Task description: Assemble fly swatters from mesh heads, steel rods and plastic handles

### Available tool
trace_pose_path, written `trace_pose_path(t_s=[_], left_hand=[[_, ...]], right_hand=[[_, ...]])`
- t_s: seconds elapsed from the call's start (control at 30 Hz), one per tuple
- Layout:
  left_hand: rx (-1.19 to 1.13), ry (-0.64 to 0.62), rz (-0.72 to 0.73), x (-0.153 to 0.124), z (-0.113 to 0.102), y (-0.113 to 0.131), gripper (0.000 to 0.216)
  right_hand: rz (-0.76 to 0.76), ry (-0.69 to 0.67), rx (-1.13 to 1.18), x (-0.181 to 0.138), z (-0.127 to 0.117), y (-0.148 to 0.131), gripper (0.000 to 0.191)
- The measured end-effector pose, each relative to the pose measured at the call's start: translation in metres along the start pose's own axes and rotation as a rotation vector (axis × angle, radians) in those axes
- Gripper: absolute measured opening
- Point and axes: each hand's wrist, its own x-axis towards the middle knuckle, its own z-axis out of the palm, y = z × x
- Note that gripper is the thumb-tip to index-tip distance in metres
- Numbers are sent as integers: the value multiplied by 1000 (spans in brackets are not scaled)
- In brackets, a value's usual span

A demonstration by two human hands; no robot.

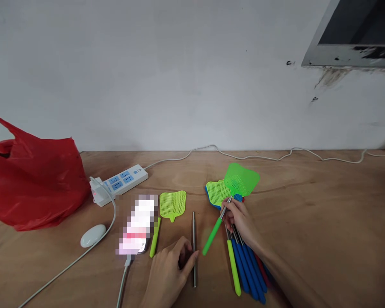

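Head view: the right hand [239,217] has thumb and fingers drawn narrow around the metal shaft of a green swatter [242,177], gripping it between head and handle. The swatter slants, its broad head at the upper right, above the stack, and its green handle [212,237] pointing down to the left, toward the rod. How the remaining fingers sit beneath the shaft cannot be told.

The left hand [170,270] is half curled, thumb and forefinger bent toward each other with a small gap between. Their tips come to a metal rod [194,231] lying lengthwise on the table [333,214]; the thumb tip overlaps it, but whether the fingers press on it or only hover cannot be told.

Under and just beside the right hand lies a stack of swatters [218,193], a yellow head on top with blue beneath. Their handles fan toward the near edge: one yellow, several blue and a red one, partly hidden by the wrist.

Beyond the left hand lie a loose yellow head [172,204] and, apart from it, a yellow handle [155,237], close beside a blurred phone [139,224]. Farther left are a white power strip [128,182] and a red bag [35,184].
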Motion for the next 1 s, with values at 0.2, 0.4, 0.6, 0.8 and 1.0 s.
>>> trace_pose_path(t_s=[0.2,0.4,0.6,0.8,1.0], left_hand=[[13,13,-1,0,0,2,18],[-55,89,75,-3,4,0,23],[-232,197,154,-8,0,2,31],[-315,127,137,-14,-2,13,25],[-321,86,139,-21,-2,16,26]], right_hand=[[3,15,169,-3,3,0,47],[5,63,245,-7,9,2,45],[-6,33,306,-11,14,-5,44],[34,-59,366,-35,21,-15,41],[52,72,461,-70,28,-7,39]])
